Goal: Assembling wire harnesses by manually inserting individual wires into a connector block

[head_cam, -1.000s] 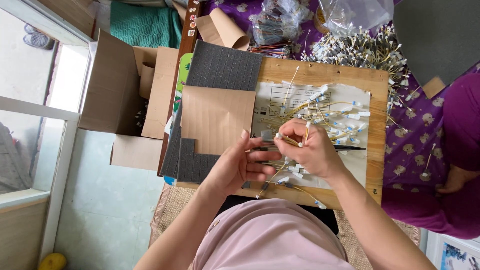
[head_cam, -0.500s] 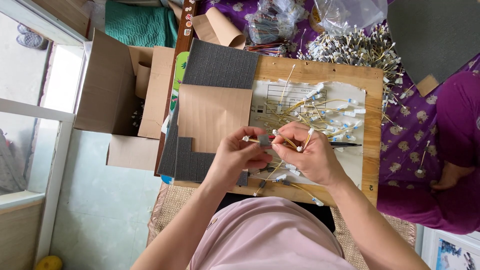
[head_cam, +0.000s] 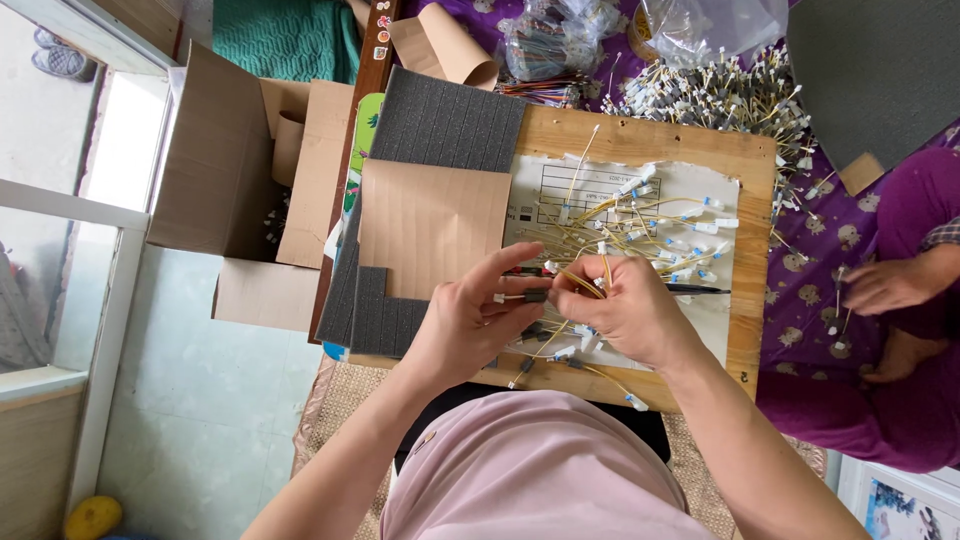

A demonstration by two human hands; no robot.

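My left hand point(head_cam: 470, 318) and my right hand point(head_cam: 625, 312) meet over a small wooden table point(head_cam: 745, 300). Between the fingertips of both hands is a thin yellow cable with a small dark connector point(head_cam: 534, 296) at its end. The left fingers pinch the connector and the right fingers hold the yellow strand beside it. Under the hands lies a loose pile of yellow cables with white and blue ends point(head_cam: 650, 225) on a white printed sheet point(head_cam: 560, 190).
A brown cardboard sheet point(head_cam: 432, 225) lies on grey foam pads point(head_cam: 445, 120) at the table's left. An open cardboard box point(head_cam: 215, 170) stands on the floor further left. A heap of similar cables point(head_cam: 720, 95) and plastic bags point(head_cam: 560, 40) lie beyond the table. Another person's hand point(head_cam: 885, 285) works at the right.
My left hand has come up from the table's near edge and closed on the connector end. The right hand stays in about the same place with the cable.
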